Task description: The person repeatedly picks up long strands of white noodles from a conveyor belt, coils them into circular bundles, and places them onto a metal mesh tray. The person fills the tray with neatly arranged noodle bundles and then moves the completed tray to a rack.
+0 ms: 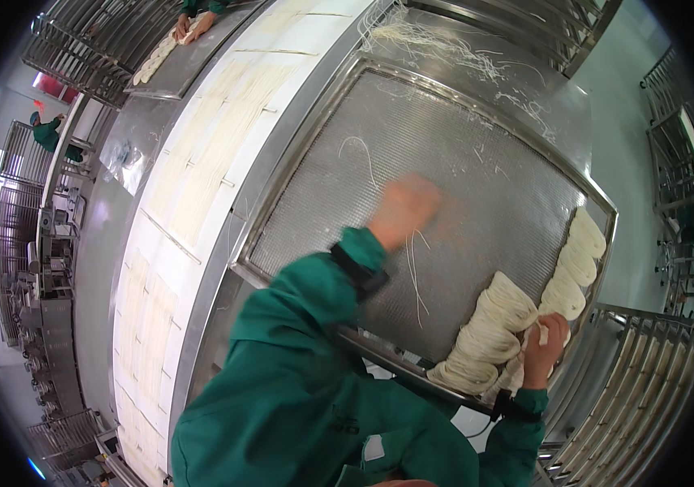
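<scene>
From here I see noodles (489,325) along the right side of the tray (322,162). My right hand (546,349) is curled on some; my left hand (408,213) is blurred, its opening and hold I cannot tell. They seem soft, light, easily torn; best cupped around the middle.

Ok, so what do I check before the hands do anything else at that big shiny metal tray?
1. Right hand at the cream-coloured, twisted noodle bundles: ok, touching them.
2. Left hand free of noodles: cannot tell, it is blurred.
3. Big rectangular silver metal tray free of loose bits: not ok, a thin, pale, curved strand and others lie on it.
4. Bundles lined up along the tray's right edge: ok.
5. Grey steel tabletop beyond the tray tidy: not ok, a tangle of thin white strands lies there.
</scene>
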Motion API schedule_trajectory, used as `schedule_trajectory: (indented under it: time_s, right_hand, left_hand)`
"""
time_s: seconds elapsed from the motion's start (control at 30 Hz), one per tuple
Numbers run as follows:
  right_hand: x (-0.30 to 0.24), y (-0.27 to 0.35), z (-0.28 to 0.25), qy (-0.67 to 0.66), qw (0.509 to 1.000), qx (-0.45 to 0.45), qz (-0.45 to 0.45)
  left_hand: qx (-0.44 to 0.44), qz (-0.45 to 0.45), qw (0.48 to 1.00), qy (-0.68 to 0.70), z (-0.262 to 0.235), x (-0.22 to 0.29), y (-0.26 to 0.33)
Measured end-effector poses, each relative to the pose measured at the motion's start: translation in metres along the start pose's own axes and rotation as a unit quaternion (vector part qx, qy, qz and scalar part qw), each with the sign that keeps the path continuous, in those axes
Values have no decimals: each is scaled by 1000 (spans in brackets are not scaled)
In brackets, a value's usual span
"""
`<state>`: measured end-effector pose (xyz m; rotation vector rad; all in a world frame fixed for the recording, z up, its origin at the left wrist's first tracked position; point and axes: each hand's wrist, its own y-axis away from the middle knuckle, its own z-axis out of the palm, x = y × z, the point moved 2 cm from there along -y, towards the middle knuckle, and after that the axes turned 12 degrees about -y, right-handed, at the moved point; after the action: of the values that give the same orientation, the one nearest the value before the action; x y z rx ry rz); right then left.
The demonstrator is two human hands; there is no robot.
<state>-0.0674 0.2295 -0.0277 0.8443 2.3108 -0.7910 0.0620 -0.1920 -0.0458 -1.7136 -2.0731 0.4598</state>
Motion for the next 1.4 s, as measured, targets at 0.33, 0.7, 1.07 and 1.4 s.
schedule_trajectory:
  time_s: [0.33, 0.7, 1.07, 1.4]
  right_hand:
    - [-16, -27, 11, 13, 999, 13, 29]
    - [-54, -104, 47, -96, 994, 29, -44]
    - [-142, -190, 101, -112, 983, 81, -119]
    - [7, -106, 66, 93, 994, -31, -53]
  left_hand:
    - [-157, -613, 746, -209, -105, -389, 51]
    - [-84, -352, 914, 183, -44, -311, -64]
    - [-163, -205, 638, 725, -75, 72, -135]
    - [-143, -408, 642, 634, 34, 71, -58]
